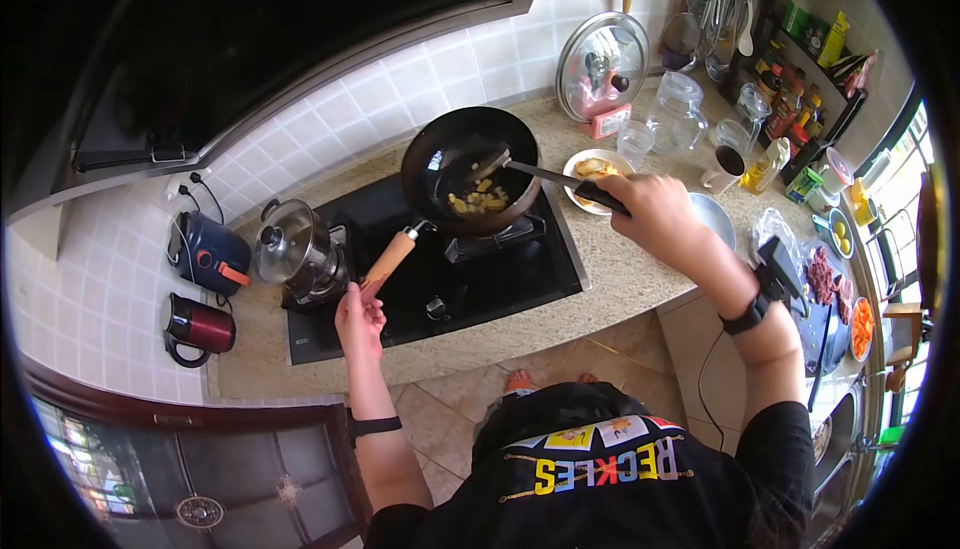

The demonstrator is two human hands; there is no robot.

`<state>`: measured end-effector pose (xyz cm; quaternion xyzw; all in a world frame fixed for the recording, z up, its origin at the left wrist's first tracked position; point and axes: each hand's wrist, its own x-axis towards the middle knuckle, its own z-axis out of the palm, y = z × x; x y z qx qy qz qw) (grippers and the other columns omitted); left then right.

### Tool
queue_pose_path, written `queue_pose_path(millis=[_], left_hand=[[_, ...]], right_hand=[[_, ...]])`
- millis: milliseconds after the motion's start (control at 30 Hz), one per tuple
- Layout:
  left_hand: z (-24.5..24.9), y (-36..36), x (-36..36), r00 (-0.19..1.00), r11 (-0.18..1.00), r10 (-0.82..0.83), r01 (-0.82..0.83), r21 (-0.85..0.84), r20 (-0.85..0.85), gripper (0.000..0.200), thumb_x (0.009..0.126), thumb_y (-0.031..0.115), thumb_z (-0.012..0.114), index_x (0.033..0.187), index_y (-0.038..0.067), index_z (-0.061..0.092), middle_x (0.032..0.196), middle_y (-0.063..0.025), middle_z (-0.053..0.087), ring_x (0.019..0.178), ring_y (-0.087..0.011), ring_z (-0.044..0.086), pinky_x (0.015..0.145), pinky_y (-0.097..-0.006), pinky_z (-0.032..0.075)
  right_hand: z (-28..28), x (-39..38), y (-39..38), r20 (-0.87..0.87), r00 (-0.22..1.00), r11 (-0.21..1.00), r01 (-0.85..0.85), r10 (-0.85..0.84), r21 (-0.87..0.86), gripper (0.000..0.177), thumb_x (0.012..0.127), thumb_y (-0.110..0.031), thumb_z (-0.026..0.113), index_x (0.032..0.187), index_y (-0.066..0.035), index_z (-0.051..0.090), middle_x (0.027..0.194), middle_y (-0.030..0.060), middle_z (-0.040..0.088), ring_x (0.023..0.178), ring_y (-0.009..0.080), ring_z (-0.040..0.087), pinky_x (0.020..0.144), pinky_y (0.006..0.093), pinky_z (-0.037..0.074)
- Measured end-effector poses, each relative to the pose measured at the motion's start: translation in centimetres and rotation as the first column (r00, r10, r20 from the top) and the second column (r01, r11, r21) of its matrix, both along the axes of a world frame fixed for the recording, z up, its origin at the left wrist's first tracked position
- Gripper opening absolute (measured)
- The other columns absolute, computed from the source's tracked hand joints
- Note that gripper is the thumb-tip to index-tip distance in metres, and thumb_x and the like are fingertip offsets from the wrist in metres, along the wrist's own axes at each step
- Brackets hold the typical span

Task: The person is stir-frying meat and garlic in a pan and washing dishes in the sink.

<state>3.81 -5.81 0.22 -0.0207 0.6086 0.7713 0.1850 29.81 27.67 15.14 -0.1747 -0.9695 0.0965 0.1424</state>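
Note:
A dark wok is tilted over the right burner of the black stove, with small yellowish pieces of food low in its bowl. My left hand has its fingers curled at the end of the wok's wooden handle. In my right hand is the black handle of a spatula, and its blade rests inside the wok among the food. Just beyond that hand stands a white bowl holding browned, yellowish food.
A lidded glass pot sits on the left burner. Farther left are a dark blue appliance and a red kettle. A glass lid, a glass jug, a mug and raw meat occupy the right counter.

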Motion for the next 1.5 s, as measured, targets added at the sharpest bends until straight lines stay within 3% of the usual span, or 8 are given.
queue_pose_path(millis=[300, 500, 633, 833, 1067, 1233, 1433, 1500], left_hand=[[0.7, -0.2, -1.7, 0.996, 0.998, -0.013, 0.007, -0.06, -0.092, 0.028, 0.092, 0.029, 0.057, 0.099, 0.002, 0.057, 0.063, -0.0024, 0.055, 0.046, -0.0068, 0.048, 0.041, -0.0186, 0.037], [0.6, -1.0, -3.1, 0.991, 0.995, -0.076, 0.068, -0.068, -0.114, 0.03, 0.092, 0.03, 0.057, 0.097, 0.001, 0.057, 0.063, -0.0025, 0.055, 0.044, -0.007, 0.048, 0.039, -0.0182, 0.035], [0.6, -1.0, -3.5, 0.99, 0.994, -0.071, 0.06, -0.088, -0.125, 0.03, 0.092, 0.03, 0.057, 0.098, 0.001, 0.058, 0.062, -0.0024, 0.055, 0.044, -0.0071, 0.048, 0.04, -0.0189, 0.037], [0.6, -1.1, -4.3, 0.989, 0.994, -0.085, 0.076, -0.081, -0.124, 0.03, 0.092, 0.03, 0.057, 0.099, 0.001, 0.058, 0.063, -0.0026, 0.055, 0.046, -0.0076, 0.049, 0.042, -0.0195, 0.04], [0.3, -1.2, -4.6, 0.991, 0.996, -0.082, 0.079, -0.034, -0.102, 0.029, 0.092, 0.029, 0.056, 0.1, 0.001, 0.057, 0.064, -0.0031, 0.056, 0.048, -0.008, 0.05, 0.043, -0.0197, 0.04], [0.3, -1.3, -4.6, 0.989, 0.996, -0.092, 0.092, -0.004, -0.117, 0.029, 0.092, 0.028, 0.056, 0.102, 0.001, 0.057, 0.067, -0.0042, 0.057, 0.05, -0.0088, 0.05, 0.045, -0.0204, 0.041], [0.1, -2.1, -5.1, 0.979, 0.977, -0.186, 0.193, 0.095, -0.077, 0.03, 0.094, 0.029, 0.052, 0.108, 0.003, 0.055, 0.074, -0.006, 0.059, 0.057, -0.0095, 0.052, 0.052, -0.022, 0.043], [0.0, -2.4, -5.0, 0.978, 0.972, -0.201, 0.207, 0.11, -0.064, 0.033, 0.095, 0.032, 0.051, 0.111, 0.004, 0.054, 0.077, -0.007, 0.06, 0.059, -0.0103, 0.053, 0.054, -0.0229, 0.043]], right_hand=[[1.2, -8.0, -2.7, 0.393, 0.919, 0.974, -0.086, -0.004, 0.21, 0.023, 0.071, -0.014, 0.06, 0.093, -0.011, 0.068, 0.076, 0.0138, 0.064, 0.074, 0.031, 0.063, 0.068, 0.0414, 0.05], [-3.2, -11.8, -2.8, 0.23, 0.97, 0.996, 0.079, -0.084, 0.03, 0.034, 0.074, -0.011, 0.058, 0.108, -0.008, 0.064, 0.08, 0.0187, 0.064, 0.077, 0.0341, 0.063, 0.071, 0.0422, 0.05], [-6.3, -13.1, -2.7, 0.022, 0.999, 0.994, 0.05, -0.048, -0.102, 0.023, 0.074, -0.006, 0.055, 0.095, -0.004, 0.064, 0.085, 0.0174, 0.065, 0.084, 0.0334, 0.064, 0.075, 0.0418, 0.052], [-2.2, -9.6, -3.6, 0.32, 0.945, 0.997, 0.063, -0.074, 0.044, 0.037, 0.075, -0.011, 0.061, 0.112, -0.014, 0.063, 0.09, 0.015, 0.065, 0.088, 0.0302, 0.062, 0.078, 0.0397, 0.049], [4.3, -6.6, -1.3, 0.319, 0.944, 0.98, 0.026, -0.09, 0.199, 0.033, 0.069, -0.006, 0.059, 0.098, -0.017, 0.07, 0.081, 0.0127, 0.065, 0.076, 0.0315, 0.062, 0.068, 0.0411, 0.049], [1.8, -9.0, -2.0, 0.364, 0.928, 0.973, -0.01, -0.076, 0.229, 0.026, 0.071, -0.007, 0.056, 0.093, -0.014, 0.069, 0.078, 0.0141, 0.064, 0.076, 0.0321, 0.063, 0.067, 0.041, 0.05], [-4.0, -12.0, -1.6, 0.181, 0.979, 0.994, 0.083, -0.095, 0.075, 0.019, 0.075, -0.005, 0.053, 0.089, -0.005, 0.065, 0.079, 0.0175, 0.065, 0.079, 0.0332, 0.065, 0.07, 0.0426, 0.052], [-5.6, -12.7, -1.6, 0.074, 0.99, 0.979, 0.134, -0.124, -0.151, 0.022, 0.075, -0.004, 0.051, 0.093, -0.005, 0.065, 0.081, 0.0188, 0.065, 0.081, 0.0343, 0.065, 0.072, 0.0429, 0.052]])
